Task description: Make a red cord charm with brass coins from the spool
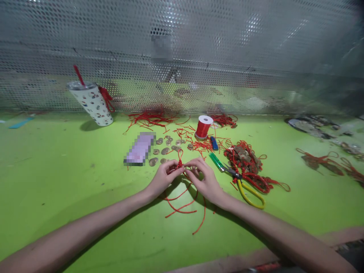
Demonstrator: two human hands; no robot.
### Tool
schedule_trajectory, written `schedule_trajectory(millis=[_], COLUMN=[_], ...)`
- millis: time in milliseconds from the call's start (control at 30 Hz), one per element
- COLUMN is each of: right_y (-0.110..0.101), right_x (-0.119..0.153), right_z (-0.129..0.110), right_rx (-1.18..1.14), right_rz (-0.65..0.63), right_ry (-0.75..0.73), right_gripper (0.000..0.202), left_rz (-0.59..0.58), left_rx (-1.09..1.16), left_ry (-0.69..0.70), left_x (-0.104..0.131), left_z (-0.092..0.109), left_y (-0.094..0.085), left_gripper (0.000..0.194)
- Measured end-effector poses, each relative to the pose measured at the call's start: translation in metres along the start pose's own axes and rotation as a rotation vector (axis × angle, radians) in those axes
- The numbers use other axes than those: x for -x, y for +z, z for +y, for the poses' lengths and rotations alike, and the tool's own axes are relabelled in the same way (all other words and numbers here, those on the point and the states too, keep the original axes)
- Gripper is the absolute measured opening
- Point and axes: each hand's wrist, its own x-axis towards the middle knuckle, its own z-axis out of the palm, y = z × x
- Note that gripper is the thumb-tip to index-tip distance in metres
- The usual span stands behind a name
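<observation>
A knotted red cord (180, 163) with a small loop at its top is held between my two hands near the middle of the green table (93, 223). My left hand (166, 177) pinches the knot from the left. From the right, my right hand (205, 181) has thumb and fingertips closed on the cord just beside the knot. Several loose red cord ends (184, 206) trail below the hands and curl on the tabletop. Just beyond my fingers lie several round coins (165, 151) with holes. Fingers hide part of the knot.
Right of my hands are scissors (250, 193), a green lighter (216, 162), a blue lighter (214, 143) and a pile of corded coins (243, 158). Farther back stand a red spool (203, 128) and a tumbler (95, 104). A blurred phone (140, 148) lies left; perforated metal (127, 76) rises behind.
</observation>
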Motion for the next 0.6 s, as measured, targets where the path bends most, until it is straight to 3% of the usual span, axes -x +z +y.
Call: schedule_trajectory(millis=[200, 300, 433, 600], right_y=[0.003, 0.003, -0.003, -0.021], right_x=[0.0, 0.002, -0.002, -0.015], right_z=[-0.001, 0.002, 0.007, 0.006], right_rx=[-0.085, -0.12, -0.157, -0.242], right_rz=[-0.07, -0.039, 0.081, 0.331], right_ry=[0.068, 0.089, 0.135, 0.17], right_gripper=[0.004, 0.002, 0.004, 0.009], left_rz=[0.005, 0.009, 0.037, 0.068], left_rx=[-0.003, -0.007, -0.016, -0.025], left_ry=[-0.003, -0.001, -0.004, -0.022], left_x=[0.0, -0.001, -0.001, -0.001], left_z=[0.002, 0.001, -0.001, -0.004], left_y=[0.001, 0.001, 0.001, 0.001], left_gripper=[0.025, 0.026, 0.027, 0.027])
